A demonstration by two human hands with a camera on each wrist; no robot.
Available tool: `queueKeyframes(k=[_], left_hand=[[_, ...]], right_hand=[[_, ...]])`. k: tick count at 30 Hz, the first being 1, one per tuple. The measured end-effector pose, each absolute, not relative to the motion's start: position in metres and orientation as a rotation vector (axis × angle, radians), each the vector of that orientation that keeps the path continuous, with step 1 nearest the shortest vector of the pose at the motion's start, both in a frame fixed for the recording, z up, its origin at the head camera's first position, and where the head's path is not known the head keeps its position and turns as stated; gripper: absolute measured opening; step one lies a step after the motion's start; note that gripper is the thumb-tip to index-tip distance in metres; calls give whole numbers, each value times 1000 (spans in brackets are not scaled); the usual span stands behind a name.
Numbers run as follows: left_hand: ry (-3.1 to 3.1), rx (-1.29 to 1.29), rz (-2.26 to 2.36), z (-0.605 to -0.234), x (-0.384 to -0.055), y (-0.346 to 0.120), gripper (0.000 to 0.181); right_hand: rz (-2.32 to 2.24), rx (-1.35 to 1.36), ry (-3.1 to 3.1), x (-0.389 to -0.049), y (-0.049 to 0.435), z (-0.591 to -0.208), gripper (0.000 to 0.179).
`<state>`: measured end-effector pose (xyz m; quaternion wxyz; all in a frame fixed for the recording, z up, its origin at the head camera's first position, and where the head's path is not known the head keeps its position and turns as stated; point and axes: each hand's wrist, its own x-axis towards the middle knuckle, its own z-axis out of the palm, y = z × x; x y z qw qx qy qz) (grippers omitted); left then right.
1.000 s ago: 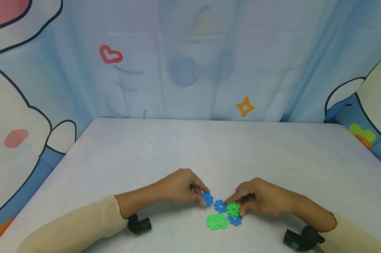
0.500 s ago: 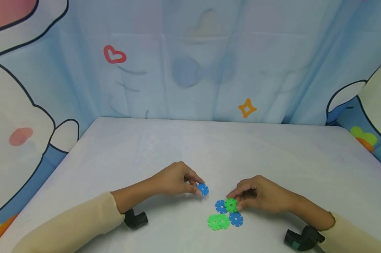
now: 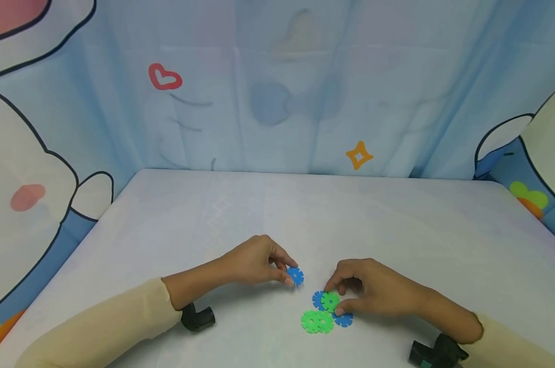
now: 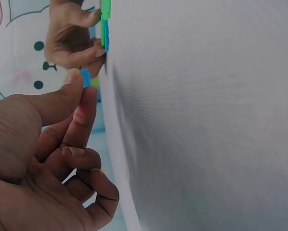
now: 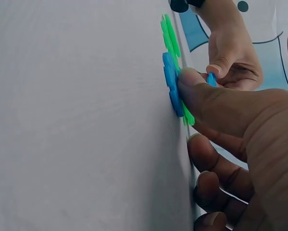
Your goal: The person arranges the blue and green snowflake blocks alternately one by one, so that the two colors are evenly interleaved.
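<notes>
The right hand [image 5: 259,134] had its thumb tip at a green disc [image 5: 189,116], just beside a blue disc [image 5: 169,77] seen nearly edge-on along the pale tabletop [image 5: 76,120]. More green [image 5: 171,36] showed beyond the blue one. Farther back, the left hand [image 5: 235,57] pinched a small blue piece [image 5: 211,80] in front of a printed cloth [image 5: 274,62].

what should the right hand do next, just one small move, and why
Probably lift the green disc in the right hand clear of the blue disc it overlaps: that hand appears to grip its edges, and the left hand pinches another blue piece apart from the rest.
</notes>
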<state>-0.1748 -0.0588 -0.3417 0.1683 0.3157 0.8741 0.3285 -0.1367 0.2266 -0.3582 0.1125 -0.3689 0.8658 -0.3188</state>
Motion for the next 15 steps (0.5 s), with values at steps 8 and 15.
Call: queueKeyframes(k=[8,15], left_hand=[[2493,903,914,-341,-175,-58,27],[2494,912,907,-341,-175,-58,27]], right_hand=[[-816,-1123,2622,-134,224,-357,24],[-645,-1181,2700,-130,222,-354,23]])
